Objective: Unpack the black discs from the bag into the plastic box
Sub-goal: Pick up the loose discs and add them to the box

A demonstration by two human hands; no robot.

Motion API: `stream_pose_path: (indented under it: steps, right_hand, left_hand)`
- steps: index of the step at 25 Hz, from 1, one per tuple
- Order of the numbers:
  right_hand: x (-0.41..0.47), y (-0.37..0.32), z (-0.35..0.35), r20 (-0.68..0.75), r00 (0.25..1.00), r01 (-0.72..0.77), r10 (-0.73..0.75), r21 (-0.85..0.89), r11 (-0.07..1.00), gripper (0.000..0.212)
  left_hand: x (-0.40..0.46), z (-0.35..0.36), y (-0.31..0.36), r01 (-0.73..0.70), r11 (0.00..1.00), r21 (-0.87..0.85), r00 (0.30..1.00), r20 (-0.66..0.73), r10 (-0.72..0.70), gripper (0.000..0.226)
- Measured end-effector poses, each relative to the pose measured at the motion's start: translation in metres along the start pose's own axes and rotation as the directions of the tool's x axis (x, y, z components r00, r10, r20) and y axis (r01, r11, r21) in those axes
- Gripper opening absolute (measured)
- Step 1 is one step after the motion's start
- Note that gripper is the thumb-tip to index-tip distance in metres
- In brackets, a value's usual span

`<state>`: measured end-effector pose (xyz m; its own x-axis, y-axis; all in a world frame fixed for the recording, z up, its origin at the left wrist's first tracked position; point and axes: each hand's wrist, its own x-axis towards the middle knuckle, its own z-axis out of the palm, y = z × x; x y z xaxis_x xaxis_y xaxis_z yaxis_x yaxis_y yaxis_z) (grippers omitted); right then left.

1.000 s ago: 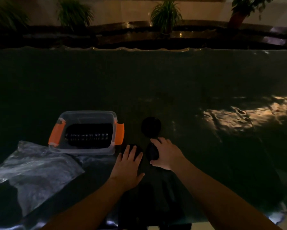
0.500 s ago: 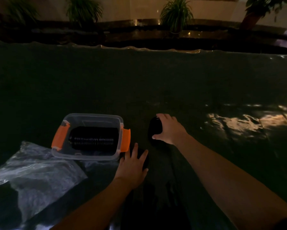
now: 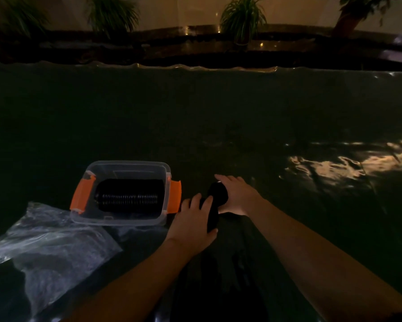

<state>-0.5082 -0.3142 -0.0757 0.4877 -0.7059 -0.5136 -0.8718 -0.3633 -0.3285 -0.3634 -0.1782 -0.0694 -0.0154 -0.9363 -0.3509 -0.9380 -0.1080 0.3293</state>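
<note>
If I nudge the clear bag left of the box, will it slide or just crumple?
The bag looks thin and wrinkled, lying slumped, so it would probably crumple rather than slide whole. A dark mass shows inside; that end likely stays put while loose film shifts.

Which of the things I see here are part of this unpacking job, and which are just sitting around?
Part of the job:
- clear plastic box with orange clips, a row of black discs already inside
- stack of black discs held between left hand and right hand
- crinkled clear plastic bag

Just around:
- dark table covering
- potted green plants behind the table
</note>
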Motion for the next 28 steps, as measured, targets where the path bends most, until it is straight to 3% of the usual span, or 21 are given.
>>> stream_pose_path:
  steps: [5,13,18,24,28]
  right_hand:
    - [-0.036,0.026,0.004,-0.061,0.996,-0.064,0.07,0.088,0.994,0.138]
    - [-0.096,0.067,0.017,-0.141,0.978,-0.124,0.157,0.217,0.968,0.125]
    - [-0.097,0.062,0.023,-0.191,0.97,-0.101,0.152,0.253,0.962,0.111]
    - [-0.082,0.037,0.025,-0.266,0.964,0.031,-0.002,0.103,0.994,0.082]
    - [-0.067,0.014,0.03,-0.298,0.949,0.08,-0.104,-0.091,0.993,0.075]
  left_hand:
    - [0.02,-0.02,0.024,-0.059,0.998,0.002,0.995,-0.08,0.059,0.093]
    - [0.078,-0.024,0.06,-0.079,0.991,0.104,0.995,0.062,0.073,0.094]
    - [0.088,-0.005,0.055,-0.019,0.993,0.119,0.996,0.094,0.008,0.101]
    - [0.082,-0.005,0.043,0.115,0.991,-0.063,0.981,0.164,-0.104,0.143]
    - [0.065,0.0,0.034,0.142,0.988,-0.065,0.978,0.163,-0.13,0.145]
